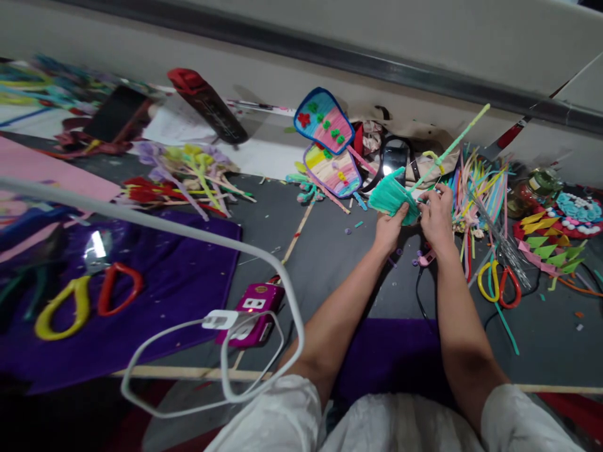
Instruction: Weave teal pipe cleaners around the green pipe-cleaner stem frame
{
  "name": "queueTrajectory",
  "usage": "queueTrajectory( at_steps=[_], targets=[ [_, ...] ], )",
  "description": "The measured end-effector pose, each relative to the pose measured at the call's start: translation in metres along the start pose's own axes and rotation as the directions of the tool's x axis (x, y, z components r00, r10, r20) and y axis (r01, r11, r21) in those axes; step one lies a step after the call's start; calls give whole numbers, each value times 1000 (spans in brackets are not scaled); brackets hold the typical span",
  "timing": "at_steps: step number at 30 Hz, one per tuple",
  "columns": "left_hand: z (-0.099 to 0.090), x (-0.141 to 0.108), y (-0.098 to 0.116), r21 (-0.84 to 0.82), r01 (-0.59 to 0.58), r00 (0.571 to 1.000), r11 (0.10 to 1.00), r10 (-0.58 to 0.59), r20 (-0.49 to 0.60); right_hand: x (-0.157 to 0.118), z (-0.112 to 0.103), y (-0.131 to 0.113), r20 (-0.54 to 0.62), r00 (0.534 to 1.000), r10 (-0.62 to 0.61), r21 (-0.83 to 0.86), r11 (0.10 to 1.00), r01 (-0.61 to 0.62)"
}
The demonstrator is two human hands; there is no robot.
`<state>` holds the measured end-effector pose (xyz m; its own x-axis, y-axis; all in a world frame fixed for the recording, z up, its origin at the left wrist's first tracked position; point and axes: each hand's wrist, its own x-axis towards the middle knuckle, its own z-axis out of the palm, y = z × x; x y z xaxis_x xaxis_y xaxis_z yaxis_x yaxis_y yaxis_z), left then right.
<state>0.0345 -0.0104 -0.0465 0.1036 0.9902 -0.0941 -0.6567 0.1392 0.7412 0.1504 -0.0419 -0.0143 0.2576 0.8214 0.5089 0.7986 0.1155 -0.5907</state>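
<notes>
My left hand [392, 230] grips a turquoise fan-shaped pipe-cleaner piece [389, 196] by its lower edge, thumb on top. A fuzzy green-to-yellow pipe cleaner [456, 144] slants from that piece up to the right. My right hand [437, 216] is closed in a pinch close to the piece's right edge; what lies between its fingertips is too small to make out. Just beyond the hands lie two finished-looking fan shapes, a blue-and-pink one [325, 122] with green and red bits, and a striped one [332, 169]. A small pink tool [426, 258] with a black cord sits under my right wrist.
Bundled pipe cleaners [480, 188] and scissors [499, 284] lie at right. On the left are a purple cloth [188, 276], more scissors [89, 289], a magenta power strip [254, 307] and a looping white cable [198, 229]. A dark bottle [210, 107] and a phone [117, 113] are farther back.
</notes>
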Motion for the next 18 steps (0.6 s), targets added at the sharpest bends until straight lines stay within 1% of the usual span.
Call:
queueTrajectory(
  at_steps=[2,4,7,10,13,16,18],
  targets=[
    [2,-1,1,-73,72,997,995,-71,4,0,0,-2,-74,997,25,49,999,-22],
    [4,-2,3,-151,121,993,981,-120,11,1,0,-5,-130,988,82,141,988,-63],
    [6,-2,5,-221,157,987,962,-161,2,1,2,-9,-141,968,208,341,928,-149],
    [8,-2,9,-254,200,979,946,-204,10,2,4,-12,-122,936,332,566,798,-209],
    [9,-4,11,-276,235,972,932,-233,38,3,6,-13,-56,892,449,733,625,-269],
    [11,-5,13,-275,270,963,923,-262,67,5,5,-15,40,839,543,814,469,-342],
    [11,-6,13,-272,301,954,914,-287,92,6,3,-16,79,809,582,837,402,-371]
  ],
)
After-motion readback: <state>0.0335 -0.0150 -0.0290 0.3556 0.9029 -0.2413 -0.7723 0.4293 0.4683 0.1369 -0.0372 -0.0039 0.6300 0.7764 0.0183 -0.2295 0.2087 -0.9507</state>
